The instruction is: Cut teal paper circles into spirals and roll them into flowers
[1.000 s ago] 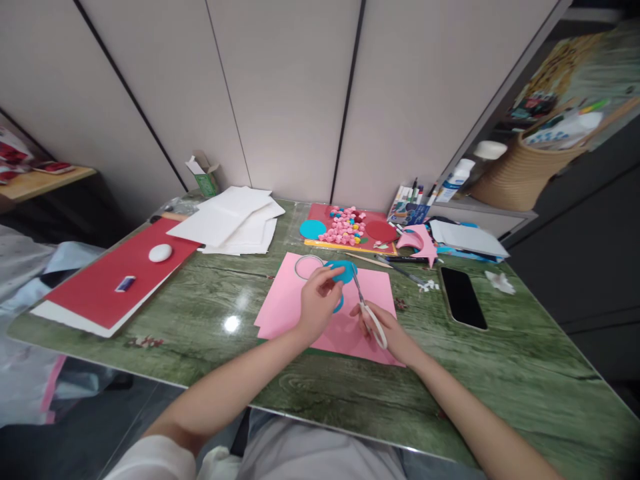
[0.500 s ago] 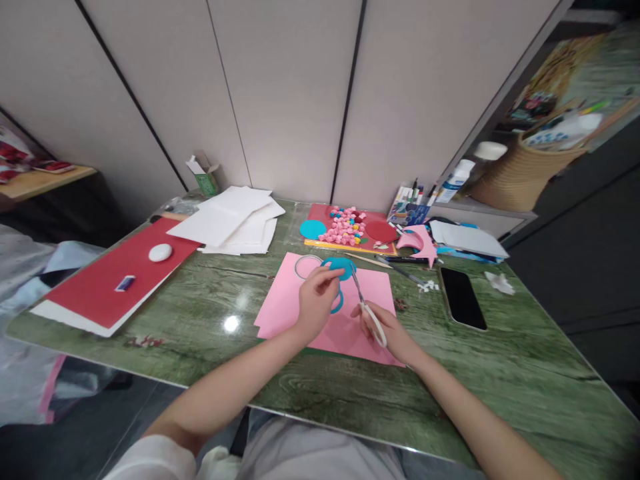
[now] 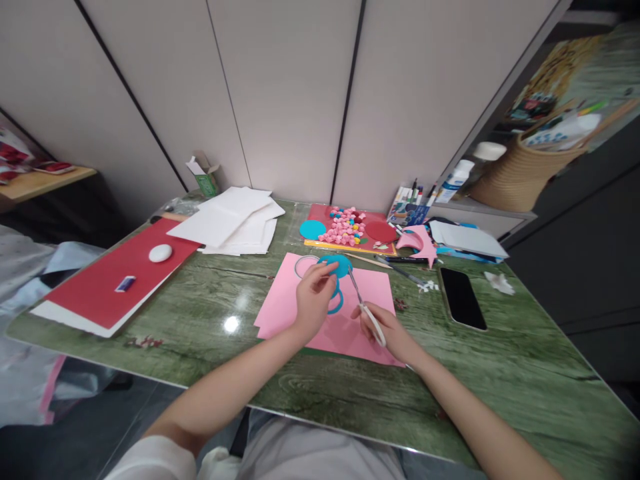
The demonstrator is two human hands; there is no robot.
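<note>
My left hand (image 3: pixel 313 300) is closed on a teal paper piece (image 3: pixel 339 265), pinching it above a pink sheet (image 3: pixel 375 287). A cut teal strip curls down below my fingers (image 3: pixel 336 305). My right hand (image 3: pixel 387 330) grips white-handled scissors (image 3: pixel 367 308), whose blades point up and left to the teal paper's edge. A clear ring-shaped lid (image 3: pixel 304 265) lies on the pink sheet just left of the teal paper.
On the green table (image 3: pixel 500 373): a black phone (image 3: pixel 463 297) at right, a red board with pink pompoms (image 3: pixel 345 227) behind, white sheets (image 3: pixel 233 220), a red sheet (image 3: pixel 107 280) with a white pebble at left, pens and a wicker basket (image 3: pixel 525 170) back right.
The teal paper has turned and shifted slightly left in my left hand, and the curling cut strip hangs longer. The scissors have followed along its edge.
</note>
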